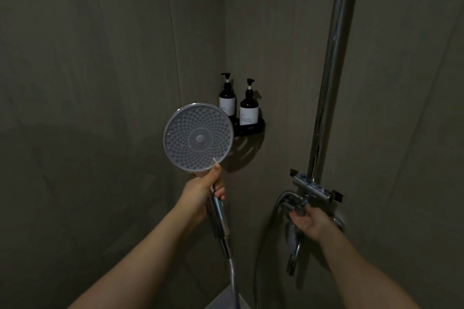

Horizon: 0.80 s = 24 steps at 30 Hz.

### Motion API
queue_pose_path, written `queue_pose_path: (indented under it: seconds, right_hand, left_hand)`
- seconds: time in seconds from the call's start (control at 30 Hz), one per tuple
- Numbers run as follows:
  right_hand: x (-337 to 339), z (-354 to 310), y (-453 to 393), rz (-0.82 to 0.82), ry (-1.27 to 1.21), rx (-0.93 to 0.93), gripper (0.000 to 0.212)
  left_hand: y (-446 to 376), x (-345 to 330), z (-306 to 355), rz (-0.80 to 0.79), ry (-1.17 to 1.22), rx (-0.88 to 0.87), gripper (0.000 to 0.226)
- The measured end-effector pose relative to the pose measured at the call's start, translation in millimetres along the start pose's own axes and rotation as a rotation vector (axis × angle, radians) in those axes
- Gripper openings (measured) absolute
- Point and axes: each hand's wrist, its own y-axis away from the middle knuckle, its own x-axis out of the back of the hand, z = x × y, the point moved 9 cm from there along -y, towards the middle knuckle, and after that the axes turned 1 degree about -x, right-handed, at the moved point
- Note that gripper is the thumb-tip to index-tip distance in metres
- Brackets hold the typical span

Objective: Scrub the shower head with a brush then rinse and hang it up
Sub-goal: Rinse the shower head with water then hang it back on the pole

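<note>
Left hand (200, 189) grips the chrome handle of the round grey-faced shower head (197, 137), nozzle face up and turned toward the camera. Right hand (310, 221) curls around the chrome mixer valve (311, 192) at the foot of the chrome riser pipe (331, 75). Two dark pump bottles (248, 105) stand on the black corner shelf (253, 128) behind the shower head.

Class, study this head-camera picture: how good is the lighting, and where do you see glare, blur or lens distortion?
Head view: dim overall, walls murky; bright glare streaks on the chrome riser pipe; the shower head is sharpest; the right hand at the valve is soft; wide-angle bending curves the tile joints.
</note>
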Motion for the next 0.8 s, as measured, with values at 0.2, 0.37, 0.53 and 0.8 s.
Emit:
queue_pose_path:
  seconds: [0.2, 0.37, 0.53, 0.8]
  right_hand:
    - [-13.2, 5.5, -11.0, -0.013, -0.127, -0.066, 0.028]
    - [-8.9, 3.2, -18.5, -0.022, -0.115, -0.092, 0.026]
    - [-6.5, 2.6, -26.4, 0.01, -0.063, -0.104, 0.028]
    - [-5.6, -3.6, -24.8, 0.048, 0.044, -0.076, 0.027]
  left_hand:
    - [-10.0, -5.9, 0.6, -0.021, 0.046, 0.004, 0.03]
    - [-19.9, -10.3, -3.1, -0.021, 0.047, -0.008, 0.033]
    - [-24.7, -17.3, -7.7, -0.053, 0.034, 0.012, 0.031]
    - [-26.6, -17.2, -10.7, -0.04, 0.04, 0.014, 0.032]
